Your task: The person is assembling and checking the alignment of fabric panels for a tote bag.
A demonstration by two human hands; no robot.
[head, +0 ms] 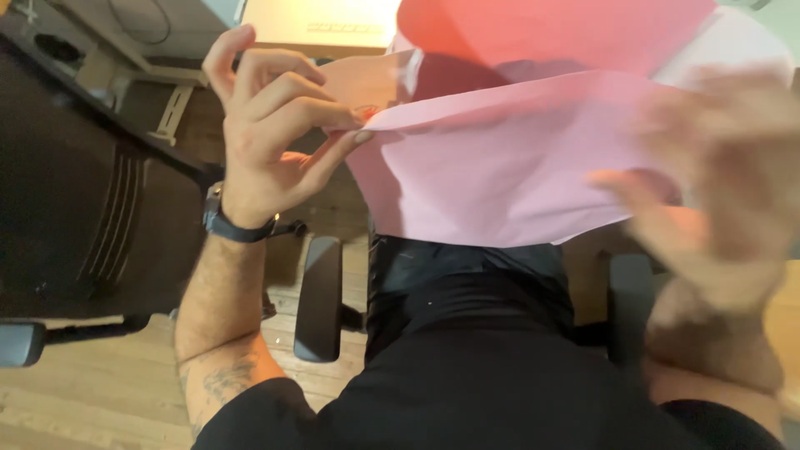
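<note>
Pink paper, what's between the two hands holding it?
In the head view, only the pink paper spans from the left hand, which pinches its folded edge, to the blurred right hand. Behind it shows a red sheet.

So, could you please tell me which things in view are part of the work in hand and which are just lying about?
In hand:
- pink paper sheet, its edge pinched by the left hand
- right hand, blurred, at the sheet's other side

Lying about:
- office chair armrest
- dark chair on the left
- wooden floor
- wristwatch on the left wrist
</note>
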